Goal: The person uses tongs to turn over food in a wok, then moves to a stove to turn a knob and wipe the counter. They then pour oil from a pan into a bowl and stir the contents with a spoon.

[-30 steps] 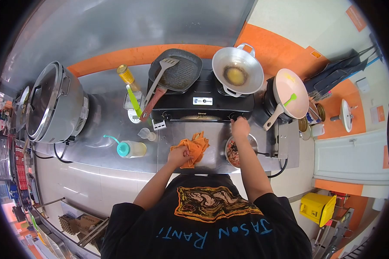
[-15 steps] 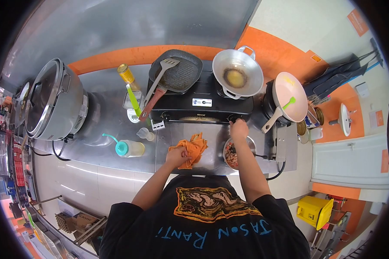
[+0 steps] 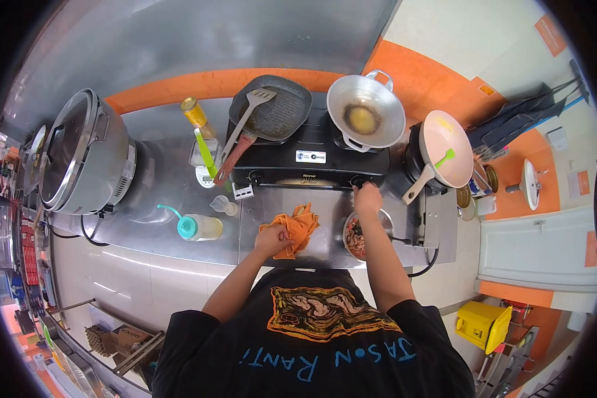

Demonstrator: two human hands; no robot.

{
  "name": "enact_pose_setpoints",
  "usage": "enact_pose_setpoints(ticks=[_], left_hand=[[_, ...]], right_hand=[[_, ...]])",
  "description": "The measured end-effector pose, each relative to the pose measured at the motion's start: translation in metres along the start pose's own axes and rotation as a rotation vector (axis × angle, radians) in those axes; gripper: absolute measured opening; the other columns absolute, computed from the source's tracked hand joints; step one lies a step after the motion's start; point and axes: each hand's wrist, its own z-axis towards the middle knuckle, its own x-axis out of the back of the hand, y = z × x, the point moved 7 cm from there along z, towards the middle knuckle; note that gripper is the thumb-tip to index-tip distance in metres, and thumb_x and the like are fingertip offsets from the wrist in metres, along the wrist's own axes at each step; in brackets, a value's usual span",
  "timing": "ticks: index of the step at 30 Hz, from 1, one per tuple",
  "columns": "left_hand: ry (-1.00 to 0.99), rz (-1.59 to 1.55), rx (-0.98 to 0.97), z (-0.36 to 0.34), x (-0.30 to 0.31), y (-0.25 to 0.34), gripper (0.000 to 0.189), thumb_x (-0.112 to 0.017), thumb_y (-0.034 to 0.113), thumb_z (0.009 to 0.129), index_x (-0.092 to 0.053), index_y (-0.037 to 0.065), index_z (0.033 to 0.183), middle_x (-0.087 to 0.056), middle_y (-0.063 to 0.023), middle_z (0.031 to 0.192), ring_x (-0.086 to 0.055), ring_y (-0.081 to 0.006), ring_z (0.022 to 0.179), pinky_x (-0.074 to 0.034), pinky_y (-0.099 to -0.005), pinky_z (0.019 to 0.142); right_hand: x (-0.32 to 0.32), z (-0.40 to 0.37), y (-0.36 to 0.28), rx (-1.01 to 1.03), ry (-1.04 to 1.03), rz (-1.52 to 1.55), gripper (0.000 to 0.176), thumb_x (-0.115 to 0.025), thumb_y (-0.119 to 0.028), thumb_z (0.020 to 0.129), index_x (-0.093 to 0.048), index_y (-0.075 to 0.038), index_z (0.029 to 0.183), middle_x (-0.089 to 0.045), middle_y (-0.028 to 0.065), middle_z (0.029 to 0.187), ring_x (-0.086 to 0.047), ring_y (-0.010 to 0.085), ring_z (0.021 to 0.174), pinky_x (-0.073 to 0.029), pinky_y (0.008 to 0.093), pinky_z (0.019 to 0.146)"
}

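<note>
My left hand is closed on an orange cloth that lies bunched on the steel counter. At the front of the black gas stove, the fingers of my right hand are closed round the right control knob. On the burner behind that knob stands a silver wok with a little yellowish liquid at its bottom. Below my right forearm, partly hidden by it, is a metal bowl of chopped food with a dark-handled utensil in it. A grey grill pan sits on the left burner, a slotted spatula resting across it.
A large steel cooker stands at the far left. Nearer are a squeeze bottle with a teal cap, a kitchen scale and a yellow-lidded jar. A pale frying pan with a green utensil sits right of the stove.
</note>
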Motion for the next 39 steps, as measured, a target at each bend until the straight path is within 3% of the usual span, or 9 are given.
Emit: enact_pose_setpoints(ticks=[12, 15, 18, 21, 24, 30, 33, 36, 39], left_hand=[[0.004, -0.011, 0.015, -0.002, 0.003, 0.003, 0.035, -0.085, 0.041, 0.072, -0.063, 0.014, 0.081, -0.063, 0.0017, 0.071, -0.064, -0.0185, 0.07, -0.05, -0.037, 0.062], [0.0, -0.016, -0.027, -0.001, 0.004, 0.005, 0.033, -0.084, 0.037, 0.075, -0.062, 0.012, 0.08, -0.061, 0.0016, 0.069, -0.062, -0.0148, 0.067, -0.049, -0.0332, 0.061], [0.053, -0.394, -0.113, 0.003, 0.005, -0.006, 0.028, -0.08, 0.028, 0.082, -0.059, 0.009, 0.08, -0.058, 0.0023, 0.069, -0.056, -0.0086, 0.064, -0.046, -0.0274, 0.059], [0.404, -0.756, -0.03, 0.008, 0.016, -0.047, 0.023, -0.075, 0.018, 0.087, -0.057, 0.006, 0.082, -0.055, 0.0032, 0.068, -0.05, -0.0046, 0.063, -0.042, -0.024, 0.057], [0.536, -0.859, -0.07, -0.009, 0.05, -0.034, 0.02, -0.073, 0.013, 0.088, -0.056, 0.005, 0.083, -0.054, 0.0036, 0.068, -0.049, -0.0043, 0.062, -0.042, -0.0253, 0.055], [0.421, -0.475, -0.052, -0.017, 0.046, -0.018, 0.02, -0.075, 0.013, 0.086, -0.057, 0.004, 0.089, -0.056, -0.0019, 0.067, -0.052, -0.0082, 0.06, -0.044, -0.0257, 0.057], [0.389, -0.373, -0.136, -0.015, 0.039, 0.006, 0.027, -0.077, 0.02, 0.083, -0.058, 0.005, 0.094, -0.058, -0.0054, 0.071, -0.058, -0.0158, 0.061, -0.048, -0.0297, 0.059], [0.339, -0.152, -0.211, -0.015, 0.039, 0.047, 0.036, -0.078, 0.032, 0.081, -0.06, 0.006, 0.099, -0.061, -0.009, 0.087, -0.065, -0.0253, 0.079, -0.053, -0.0375, 0.07], [0.433, 0.103, -0.242, -0.019, 0.038, 0.085, 0.044, -0.077, 0.037, 0.079, -0.063, 0.007, 0.107, -0.059, -0.0117, 0.104, -0.063, -0.0324, 0.099, -0.053, -0.0436, 0.083]], right_hand=[[-0.002, 0.0, 0.001, -0.006, 0.013, 0.009, 0.034, -0.073, -0.032, 0.087, -0.071, -0.003, 0.102, -0.069, 0.0182, 0.111, -0.068, 0.0379, 0.1, -0.055, 0.0468, 0.085], [-0.004, 0.004, 0.002, -0.016, 0.03, 0.002, 0.035, -0.074, -0.033, 0.086, -0.072, -0.003, 0.103, -0.069, 0.0187, 0.11, -0.068, 0.038, 0.101, -0.055, 0.0463, 0.085], [-0.01, 0.004, 0.004, -0.027, 0.001, 0.007, 0.035, -0.073, -0.034, 0.087, -0.071, -0.002, 0.103, -0.069, 0.0188, 0.11, -0.068, 0.0377, 0.103, -0.055, 0.0461, 0.087], [-0.008, 0.009, 0.006, -0.019, -0.04, 0.034, 0.034, -0.072, -0.033, 0.088, -0.07, -0.003, 0.102, -0.068, 0.0182, 0.112, -0.067, 0.0372, 0.104, -0.055, 0.0463, 0.088], [-0.01, 0.009, 0.006, -0.029, -0.019, 0.049, 0.035, -0.074, -0.033, 0.087, -0.071, -0.003, 0.105, -0.069, 0.0172, 0.113, -0.067, 0.0367, 0.104, -0.055, 0.0459, 0.088], [-0.007, 0.007, 0.005, -0.041, 0.003, 0.049, 0.034, -0.074, -0.031, 0.086, -0.071, -0.005, 0.107, -0.068, 0.0161, 0.115, -0.067, 0.0363, 0.105, -0.055, 0.0458, 0.088], [-0.004, 0.003, 0.002, -0.043, -0.006, 0.047, 0.033, -0.074, -0.031, 0.087, -0.071, -0.004, 0.105, -0.068, 0.0167, 0.115, -0.067, 0.0368, 0.104, -0.055, 0.0461, 0.087], [0.001, 0.002, -0.001, -0.061, 0.002, 0.035, 0.037, -0.076, -0.033, 0.085, -0.072, -0.005, 0.108, -0.07, 0.0178, 0.112, -0.067, 0.0363, 0.104, -0.055, 0.0455, 0.087], [-0.002, 0.003, 0.0, -0.071, -0.005, 0.027, 0.038, -0.077, -0.032, 0.084, -0.072, -0.004, 0.109, -0.07, 0.0182, 0.112, -0.068, 0.036, 0.103, -0.055, 0.0451, 0.087]])
